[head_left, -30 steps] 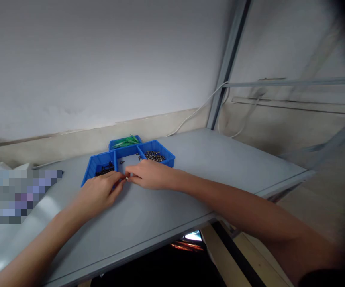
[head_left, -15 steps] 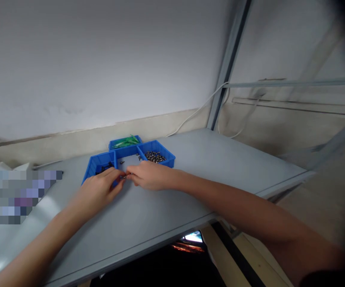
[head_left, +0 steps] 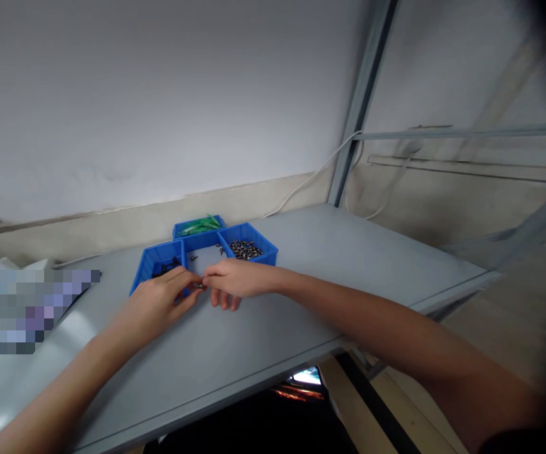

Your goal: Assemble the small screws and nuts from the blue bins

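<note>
Between the fingertips of both hands is a small metal part (head_left: pixel 199 285), too small to name exactly. My left hand (head_left: pixel 166 296) pinches it from the left, just in front of a blue bin (head_left: pixel 141 268) of black pieces. My right hand (head_left: pixel 235 279) meets it from the right with thumb and forefinger, its other fingers hanging loosely below. Behind the right hand stands a blue bin (head_left: pixel 269 255) filled with small metal parts. A loose metal piece (head_left: pixel 193 258) lies on the table between the bins, with a few more farther back.
Against the wall is a blue bin (head_left: pixel 176 232) with green strips (head_left: pixel 202 225). A white cable (head_left: pixel 296 189) runs up to a metal post (head_left: pixel 355 120). A blurred-out object (head_left: pixel 41 312) lies at the left of the grey table (head_left: pixel 348 252).
The small part and the fingertips have shifted slightly downward. My right hand's lower fingers have uncurled and now hang down, while my left hand keeps its pinch.
</note>
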`<state>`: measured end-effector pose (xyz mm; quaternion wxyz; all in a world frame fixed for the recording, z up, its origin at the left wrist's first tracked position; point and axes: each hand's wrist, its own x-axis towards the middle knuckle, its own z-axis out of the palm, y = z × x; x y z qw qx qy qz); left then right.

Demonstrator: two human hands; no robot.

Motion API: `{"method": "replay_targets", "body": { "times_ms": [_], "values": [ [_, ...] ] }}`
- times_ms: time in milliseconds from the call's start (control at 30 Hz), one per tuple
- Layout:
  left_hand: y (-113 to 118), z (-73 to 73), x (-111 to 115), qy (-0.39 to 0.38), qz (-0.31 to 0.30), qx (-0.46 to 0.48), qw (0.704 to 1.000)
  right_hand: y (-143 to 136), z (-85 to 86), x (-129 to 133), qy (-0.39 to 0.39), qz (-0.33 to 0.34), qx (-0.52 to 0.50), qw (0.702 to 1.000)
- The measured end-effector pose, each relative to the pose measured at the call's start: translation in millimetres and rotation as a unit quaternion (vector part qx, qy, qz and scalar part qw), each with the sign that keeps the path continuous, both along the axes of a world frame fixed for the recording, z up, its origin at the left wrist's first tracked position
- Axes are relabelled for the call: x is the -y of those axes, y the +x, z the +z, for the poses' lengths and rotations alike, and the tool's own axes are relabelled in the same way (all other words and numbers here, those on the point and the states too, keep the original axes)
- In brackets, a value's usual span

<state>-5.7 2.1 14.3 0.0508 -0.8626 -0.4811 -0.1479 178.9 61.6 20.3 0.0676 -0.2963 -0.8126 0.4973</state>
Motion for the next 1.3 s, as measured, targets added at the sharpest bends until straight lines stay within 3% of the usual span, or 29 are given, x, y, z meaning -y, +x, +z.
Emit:
{"method": "replay_targets", "body": {
  "times_ms": [167, 300, 667, 900, 1300],
  "values": [
    [4, 0.1, 1, -0.020, 0.033, -0.024, 0.999, 1, 1.8, 5, 0.244, -0.020, 0.016, 0.970],
    [7, 1.4, 3, -0.040, 0.042, -0.040, 0.997, -1, 0.7, 6, 0.351, 0.008, -0.004, 0.936],
    [9, 0.3, 4, -0.043, 0.046, -0.057, 0.996, -2, 1.6, 9, 0.404, 0.016, 0.064, 0.912],
    [8, 0.4, 3, -0.047, 0.064, -0.066, 0.995, 1, 0.3, 5, 0.366, 0.068, 0.089, 0.924],
    [8, 1.4, 5, -0.083, 0.079, -0.067, 0.991, 1, -6.7, -2, 0.466, 0.063, 0.083, 0.879]
  ]
}}
